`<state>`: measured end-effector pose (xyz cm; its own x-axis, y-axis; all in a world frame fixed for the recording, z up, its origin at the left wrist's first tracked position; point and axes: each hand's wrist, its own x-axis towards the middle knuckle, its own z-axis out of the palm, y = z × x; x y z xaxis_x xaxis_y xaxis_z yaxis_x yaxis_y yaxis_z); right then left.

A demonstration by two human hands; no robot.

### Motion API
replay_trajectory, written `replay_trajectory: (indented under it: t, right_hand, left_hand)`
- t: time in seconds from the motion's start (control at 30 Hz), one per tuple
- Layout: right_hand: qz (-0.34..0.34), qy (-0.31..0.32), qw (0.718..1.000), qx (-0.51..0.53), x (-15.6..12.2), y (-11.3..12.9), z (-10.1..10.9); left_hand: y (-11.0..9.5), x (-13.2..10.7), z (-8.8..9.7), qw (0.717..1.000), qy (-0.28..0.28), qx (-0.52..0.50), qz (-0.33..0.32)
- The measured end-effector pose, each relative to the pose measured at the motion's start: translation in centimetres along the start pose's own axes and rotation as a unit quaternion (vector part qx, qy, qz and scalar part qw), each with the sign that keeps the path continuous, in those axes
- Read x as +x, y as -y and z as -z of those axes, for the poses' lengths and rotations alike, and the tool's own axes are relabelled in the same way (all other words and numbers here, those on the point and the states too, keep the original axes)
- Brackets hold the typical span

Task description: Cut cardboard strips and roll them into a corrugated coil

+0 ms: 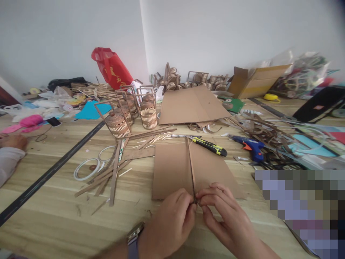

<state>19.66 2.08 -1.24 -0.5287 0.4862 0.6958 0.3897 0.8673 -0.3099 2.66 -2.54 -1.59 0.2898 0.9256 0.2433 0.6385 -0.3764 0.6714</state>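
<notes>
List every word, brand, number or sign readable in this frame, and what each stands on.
No text reads with certainty.
Red bag: gold markings, too blurred to read.
Black device: small reddish label, too small to read.
Green-and-white label among the brown strips: too small to read.

Brown strip (191, 165), black-and-yellow cutter (208, 145)

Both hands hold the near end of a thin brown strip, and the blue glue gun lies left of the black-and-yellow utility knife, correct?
No: the head view shows the blue glue gun right of the black-and-yellow utility knife. The left hand and right hand do hold the near end of the thin brown strip.
</notes>
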Motion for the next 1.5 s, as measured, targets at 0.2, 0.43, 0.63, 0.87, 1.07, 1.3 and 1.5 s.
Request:
replay_trajectory:
  t: [0.2, 0.43, 0.63, 0.87, 1.07, 1.3, 1.5]
  right_hand:
    - [0.014, 0.008, 1.000, -0.023, -0.5, -0.1, -0.4]
    - [0.005, -0.021, 1.000, 0.000, -0.2, -0.1, -0.7]
    - [0.006, -0.023, 1.000, -0.005, 0.4, 0.0, -0.2]
    - [-0.033, -0.011, 0.997, 0.063, 0.6, -0.3, 0.5]
    - [-0.069, 0.013, 0.991, 0.115, 0.9, -0.1, 0.9]
    - [-0.003, 0.012, 0.998, 0.064, 0.2, -0.2, 0.0]
    - [-0.026, 0.017, 0.998, 0.051, -0.5, -0.7, -0.6]
  left_hand:
    - [0.3, 0.1, 0.1, 0.996, -0.010, -0.083, 0.041]
    - [0.4, 0.5, 0.2, 0.986, 0.026, -0.126, 0.105]
    - [0.2, 0.4, 0.2, 0.990, 0.015, -0.115, 0.079]
    - [0.5, 0.6, 0.6, 0.992, 0.018, -0.121, 0.033]
    - [0.7, 0.7, 0.6, 0.989, 0.030, -0.145, 0.023]
    - [1.1, 0.7, 0.1, 0.954, 0.069, -0.272, 0.105]
    - [1.0, 0.9, 0.1, 0.940, 0.051, -0.304, 0.145]
